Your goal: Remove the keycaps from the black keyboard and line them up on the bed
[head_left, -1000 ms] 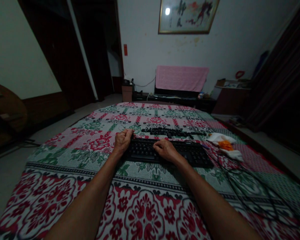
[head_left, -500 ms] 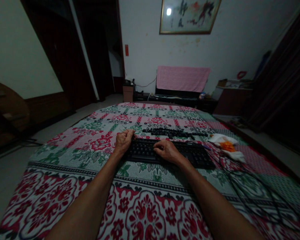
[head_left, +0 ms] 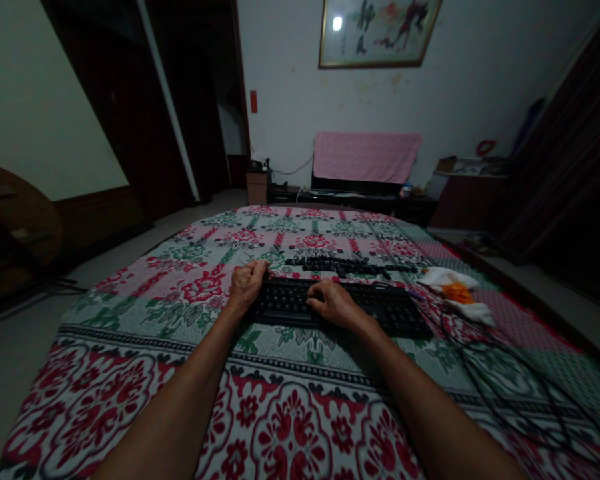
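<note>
A black computer keyboard [head_left: 290, 302] lies on the patterned cloth in front of me, many of its keys seated in rows. At its left end my left hand [head_left: 248, 283] is closed in a loose fist, thumb side up; whatever is inside it is hidden. Over the middle keys rests my right hand [head_left: 333, 302], its fingers curled and pinched down at the key tops. Anything between those fingertips is too small to make out. Just behind the keyboard, a row of loose black keycaps [head_left: 343, 266] is spread across the cloth.
To the right lie a crumpled white cloth [head_left: 443, 277] with an orange patch [head_left: 457, 292] and a looped black cable [head_left: 520, 377]. The red, green and white cloth [head_left: 290, 427] covers the whole table. Beyond it stands a screen draped with a pink towel [head_left: 367, 157].
Both hands keep the same places and closed poses on the keyboard. Only the view has shifted very slightly.
</note>
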The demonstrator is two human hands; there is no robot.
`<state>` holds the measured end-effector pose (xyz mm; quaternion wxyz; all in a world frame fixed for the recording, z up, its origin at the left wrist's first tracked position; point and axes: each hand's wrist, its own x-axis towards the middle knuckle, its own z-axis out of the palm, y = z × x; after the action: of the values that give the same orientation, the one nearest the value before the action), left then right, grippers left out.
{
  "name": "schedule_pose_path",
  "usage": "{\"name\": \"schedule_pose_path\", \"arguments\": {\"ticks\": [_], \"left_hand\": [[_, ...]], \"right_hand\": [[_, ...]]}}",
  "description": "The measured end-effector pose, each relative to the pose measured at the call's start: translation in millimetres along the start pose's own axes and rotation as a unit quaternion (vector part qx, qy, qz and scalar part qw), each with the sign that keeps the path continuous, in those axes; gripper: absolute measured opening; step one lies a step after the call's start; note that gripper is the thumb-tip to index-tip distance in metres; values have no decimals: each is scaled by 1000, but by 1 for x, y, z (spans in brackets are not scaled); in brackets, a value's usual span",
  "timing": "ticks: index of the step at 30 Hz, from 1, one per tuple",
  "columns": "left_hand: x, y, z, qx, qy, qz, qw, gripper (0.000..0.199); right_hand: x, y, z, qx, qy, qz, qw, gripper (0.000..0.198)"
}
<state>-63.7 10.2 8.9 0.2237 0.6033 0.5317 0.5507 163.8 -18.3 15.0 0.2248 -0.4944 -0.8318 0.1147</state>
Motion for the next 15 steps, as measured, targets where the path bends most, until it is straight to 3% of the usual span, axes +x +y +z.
{"name": "schedule_pose_path", "arguments": {"ticks": [15], "left_hand": [[1, 0, -1, 32, 18, 2, 999, 37]], "right_hand": [[-2, -3, -11, -16, -44, -30, 998, 15]]}}
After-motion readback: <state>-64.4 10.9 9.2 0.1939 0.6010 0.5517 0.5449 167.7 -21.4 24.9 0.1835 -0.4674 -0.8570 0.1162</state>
